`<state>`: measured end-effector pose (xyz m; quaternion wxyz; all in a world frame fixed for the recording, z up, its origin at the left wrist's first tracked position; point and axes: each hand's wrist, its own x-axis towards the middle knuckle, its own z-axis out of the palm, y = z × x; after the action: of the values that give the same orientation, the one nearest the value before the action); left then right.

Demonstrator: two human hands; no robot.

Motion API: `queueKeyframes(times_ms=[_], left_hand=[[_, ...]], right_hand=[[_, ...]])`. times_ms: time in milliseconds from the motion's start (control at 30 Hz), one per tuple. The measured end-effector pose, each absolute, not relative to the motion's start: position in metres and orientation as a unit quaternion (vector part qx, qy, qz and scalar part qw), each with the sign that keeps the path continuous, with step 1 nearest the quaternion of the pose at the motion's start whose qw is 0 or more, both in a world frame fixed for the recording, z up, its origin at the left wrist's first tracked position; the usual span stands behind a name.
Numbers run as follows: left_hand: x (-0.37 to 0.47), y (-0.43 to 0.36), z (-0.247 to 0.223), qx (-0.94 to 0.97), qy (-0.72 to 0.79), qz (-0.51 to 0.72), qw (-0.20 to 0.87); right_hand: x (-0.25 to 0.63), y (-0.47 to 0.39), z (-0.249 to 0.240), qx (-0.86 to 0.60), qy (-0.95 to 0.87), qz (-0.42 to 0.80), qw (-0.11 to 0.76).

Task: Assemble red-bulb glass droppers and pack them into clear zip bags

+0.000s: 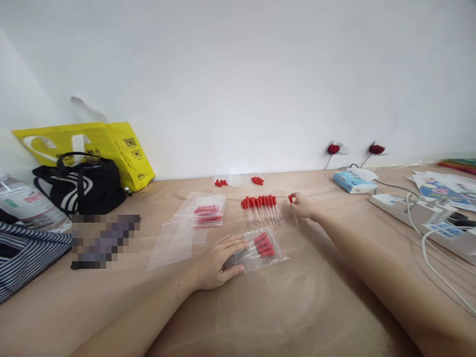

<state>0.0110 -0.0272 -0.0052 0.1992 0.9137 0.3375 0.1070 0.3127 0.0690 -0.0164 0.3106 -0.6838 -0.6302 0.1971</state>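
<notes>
My left hand [221,262] lies with its fingers spread over the left end of a clear zip bag [279,250], which holds several red-topped droppers [265,244]. My right hand [302,206] pinches the red bulb of one dropper [291,198], whose lower part is blurred. Just left of it, a row of red-topped droppers [260,202] lies side by side on the table. Left of the row is a stack of clear bags [208,218] with red-topped droppers inside, beside clear plastic bags [173,245].
Small bags with red pieces [220,183] lie by the wall. At the left are a yellow bag [130,163], a black bag [100,186] and a large bottle [28,203]. At the right are a tissue pack [353,181] and a power strip [442,238] with cables.
</notes>
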Motion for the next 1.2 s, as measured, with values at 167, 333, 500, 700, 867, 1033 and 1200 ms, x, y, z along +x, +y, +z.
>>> queueKeyframes(times_ms=[167,333,500,700,867,1033,1200], left_hand=[[0.011,-0.027,-0.005,0.912,0.345,0.1,0.199],[0.012,-0.028,-0.004,0.913,0.342,0.113,0.192],[0.012,-0.028,-0.004,0.912,0.348,0.108,0.189],[0.013,-0.028,-0.003,0.914,0.34,0.122,0.185],[0.014,-0.029,0.0,0.916,0.34,0.116,0.18],[0.016,-0.03,0.002,0.914,0.336,0.128,0.188],[0.014,-0.029,-0.002,0.913,0.341,0.126,0.184]], right_hand=[[0.301,0.019,-0.026,-0.574,-0.557,0.361,0.479],[0.278,-0.016,-0.031,-0.482,-0.482,0.456,0.572],[0.27,-0.022,-0.031,-0.46,-0.481,0.491,0.562],[0.267,-0.028,-0.036,-0.454,-0.455,0.527,0.556],[0.267,-0.027,-0.037,-0.469,-0.411,0.508,0.594],[0.271,-0.027,-0.035,-0.441,-0.424,0.565,0.553],[0.272,-0.03,-0.033,-0.439,-0.473,0.586,0.49]])
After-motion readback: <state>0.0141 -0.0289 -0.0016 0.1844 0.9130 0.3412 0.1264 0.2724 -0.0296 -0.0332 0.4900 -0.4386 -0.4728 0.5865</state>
